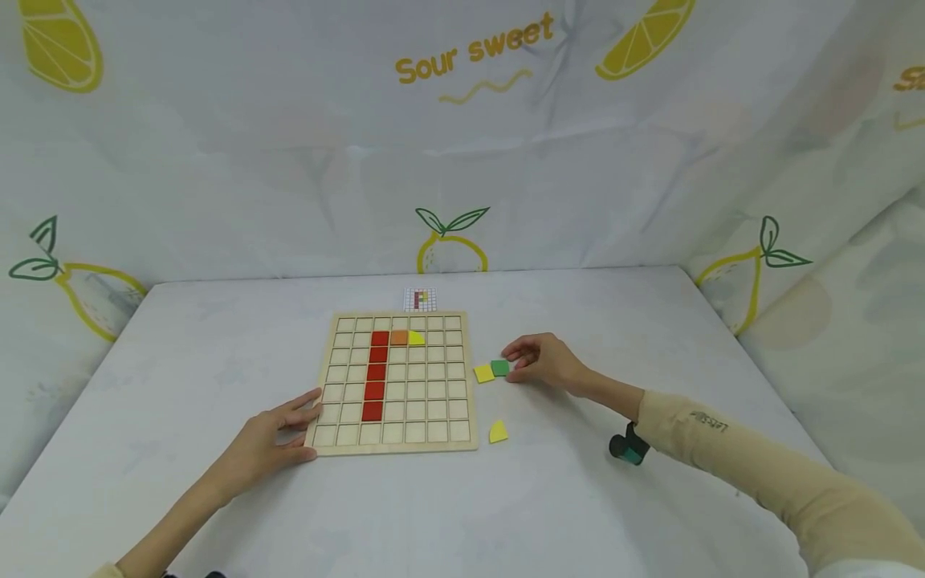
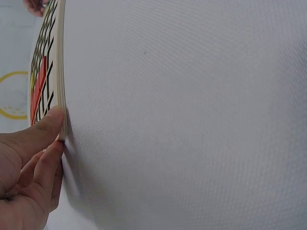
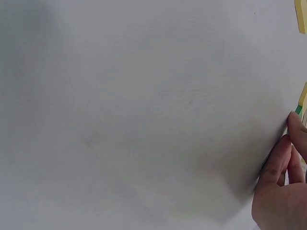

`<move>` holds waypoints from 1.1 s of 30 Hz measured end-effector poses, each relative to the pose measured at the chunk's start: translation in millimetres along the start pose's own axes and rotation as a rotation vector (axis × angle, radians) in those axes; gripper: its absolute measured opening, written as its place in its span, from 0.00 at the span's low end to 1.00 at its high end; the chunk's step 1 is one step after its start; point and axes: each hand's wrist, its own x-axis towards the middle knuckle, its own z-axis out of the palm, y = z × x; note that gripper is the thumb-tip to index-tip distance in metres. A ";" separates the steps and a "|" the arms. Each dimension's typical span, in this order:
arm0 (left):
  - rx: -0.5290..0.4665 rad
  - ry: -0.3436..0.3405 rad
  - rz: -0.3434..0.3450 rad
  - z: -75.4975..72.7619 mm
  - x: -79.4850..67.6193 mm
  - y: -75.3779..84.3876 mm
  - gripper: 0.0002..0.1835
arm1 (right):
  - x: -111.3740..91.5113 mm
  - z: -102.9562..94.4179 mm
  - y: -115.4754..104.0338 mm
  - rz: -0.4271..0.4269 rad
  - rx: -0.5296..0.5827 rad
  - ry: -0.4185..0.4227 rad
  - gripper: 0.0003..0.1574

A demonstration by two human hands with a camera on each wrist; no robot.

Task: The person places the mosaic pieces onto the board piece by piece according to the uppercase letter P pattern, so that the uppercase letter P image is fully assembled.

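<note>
A wooden grid board [image 1: 423, 449] lies on the table, its lower left corner held by my left hand [image 1: 263, 445]. In the left wrist view, the thumb [image 2: 50, 122] is at the board's corner with the fingers close beside it. Red squares [image 1: 376, 372] run down one column; an orange square [image 1: 399, 337] and a yellow quarter-round tile [image 1: 416, 338] continue the top row. My right hand [image 1: 549, 363] is at the green square tile [image 1: 499, 368], thumb and forefinger apart near its right side. A yellow square tile [image 1: 484, 374] lies against the green one.
Nearer me, right of the board, is a loose yellow quarter-round tile [image 1: 498, 432]. A small printed pattern card [image 1: 421, 299] lies behind the board. A white cloth with lemon prints hangs at the table's back. A dark wrist camera [image 1: 629, 446] is on the right wrist.
</note>
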 end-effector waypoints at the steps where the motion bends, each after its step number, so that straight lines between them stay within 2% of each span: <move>1: -0.003 -0.001 -0.001 0.1 -0.1 -0.4 0.35 | 0.5 -0.5 -0.2 -0.005 -0.008 -0.006 0.21; 10: 0.014 0.023 0.034 1.6 -0.3 -5.5 0.34 | 0.5 -3.3 -3.2 -0.042 -0.025 -0.043 0.18; 14: 0.006 0.013 0.017 0.9 -0.6 -3.1 0.34 | -0.2 -3.3 -4.1 -0.021 -0.013 -0.046 0.17; 18: 0.010 0.007 0.013 0.8 -0.3 -2.3 0.34 | -3.3 -5.4 -6.0 0.005 0.045 -0.045 0.17; 25: -0.008 0.001 0.001 -0.2 -0.5 -3.2 0.34 | -9.8 -12.3 -8.1 -0.001 0.181 -0.038 0.20; 33: -0.002 0.003 0.019 0.2 -0.9 -3.9 0.33 | -14.4 -13.2 -4.9 0.080 0.278 -0.016 0.22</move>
